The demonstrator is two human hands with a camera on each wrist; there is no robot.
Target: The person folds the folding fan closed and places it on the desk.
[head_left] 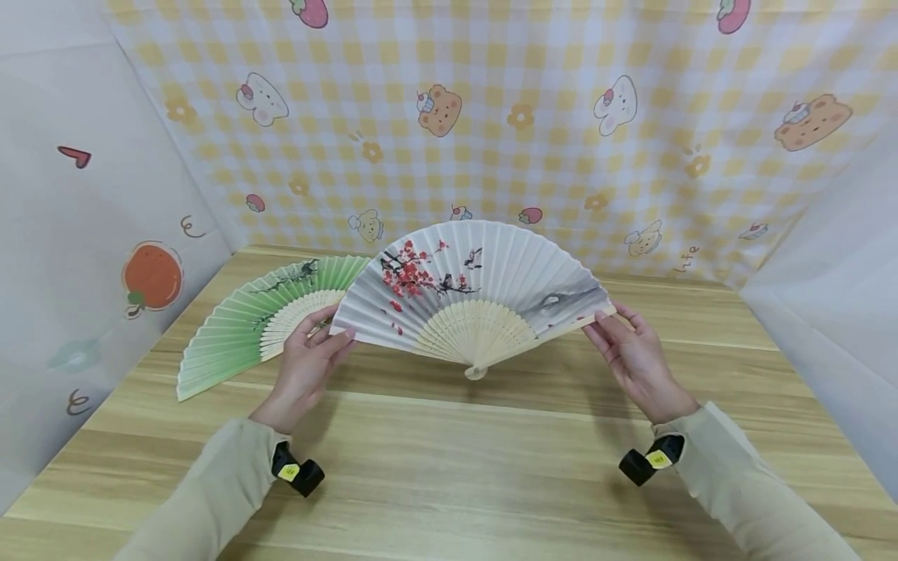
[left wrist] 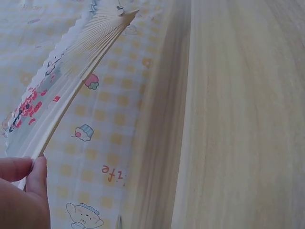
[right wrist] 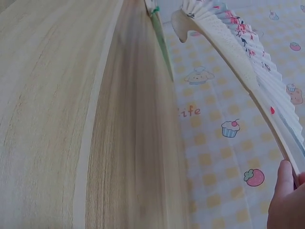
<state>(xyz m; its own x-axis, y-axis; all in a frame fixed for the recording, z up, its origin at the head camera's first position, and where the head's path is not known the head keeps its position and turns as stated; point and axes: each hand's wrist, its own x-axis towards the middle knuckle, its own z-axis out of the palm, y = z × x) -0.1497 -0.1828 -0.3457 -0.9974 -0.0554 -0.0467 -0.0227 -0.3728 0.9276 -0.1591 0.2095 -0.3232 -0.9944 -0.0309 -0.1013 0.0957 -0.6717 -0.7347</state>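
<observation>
A white folding fan point(head_left: 477, 265), spread wide, carries red blossoms, small birds and a grey branch, with pale ribs meeting at a pivot at the bottom. My left hand point(head_left: 307, 360) pinches its left end between thumb and fingers; the left wrist view shows that thumb and fingertips point(left wrist: 37, 171) on the outer edge. My right hand point(head_left: 634, 354) pinches the right end, its thumb along the outer rib point(right wrist: 271, 121) in the right wrist view. The fan is held up above the table. Behind it to the left, a green folding fan point(head_left: 231, 323) lies spread open, partly covered by the white one and my left hand.
The wooden table point(head_left: 477, 475) spreads beneath both hands. A yellow checked cloth point(head_left: 491, 156) with cartoon animals hangs at its back edge, and white sheets point(head_left: 63, 257) close off the sides. Each wrist wears a small black camera point(head_left: 298, 471).
</observation>
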